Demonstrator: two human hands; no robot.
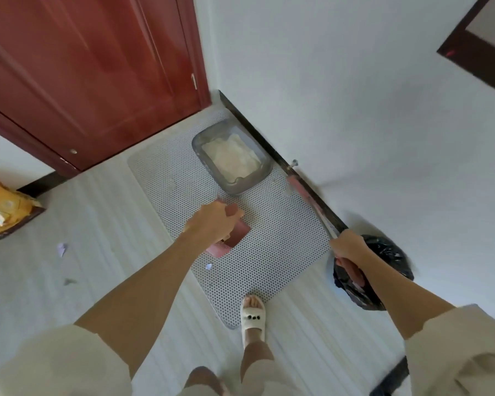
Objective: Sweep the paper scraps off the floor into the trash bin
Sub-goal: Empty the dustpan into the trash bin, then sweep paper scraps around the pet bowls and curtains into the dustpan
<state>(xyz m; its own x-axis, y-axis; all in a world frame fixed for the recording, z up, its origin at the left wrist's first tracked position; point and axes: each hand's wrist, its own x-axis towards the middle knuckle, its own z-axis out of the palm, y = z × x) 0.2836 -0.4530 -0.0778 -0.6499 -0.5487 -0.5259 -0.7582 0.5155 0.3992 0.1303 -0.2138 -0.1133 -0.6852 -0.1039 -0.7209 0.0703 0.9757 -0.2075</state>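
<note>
I see a white wall (355, 81) filling the upper right of the frame, and a red-brown door (83, 75) filling the upper left. Below them a pale floor (97, 212) runs across the lower frame. A grey perforated mat (283, 224) lies on it at centre, and a grey tray (232, 158) holding pale material sits on the mat's upper part, near the dark baseboard.

My two bare forearms reach in from the bottom corners, in cream sleeves. At right centre, against the wall, stands the trash bin (383, 261), lined with a black bag.

My left hand (212, 224), at centre, has its fingers curled round the handle of a pink dustpan (232, 235), which sits over the mat. My right hand (350, 250), right of centre, grips the handle of a pink broom (306, 195), whose shaft runs up and left along the baseboard, just in front of the bin.

An orange bag (6, 212) lies at the left edge. A foot in a white slipper (253, 318) stands at bottom centre, on the mat's lower edge.

The paper scraps are small: one (62, 249) on the bare floor at left, one (209, 266) on the mat just below the dustpan.
</note>
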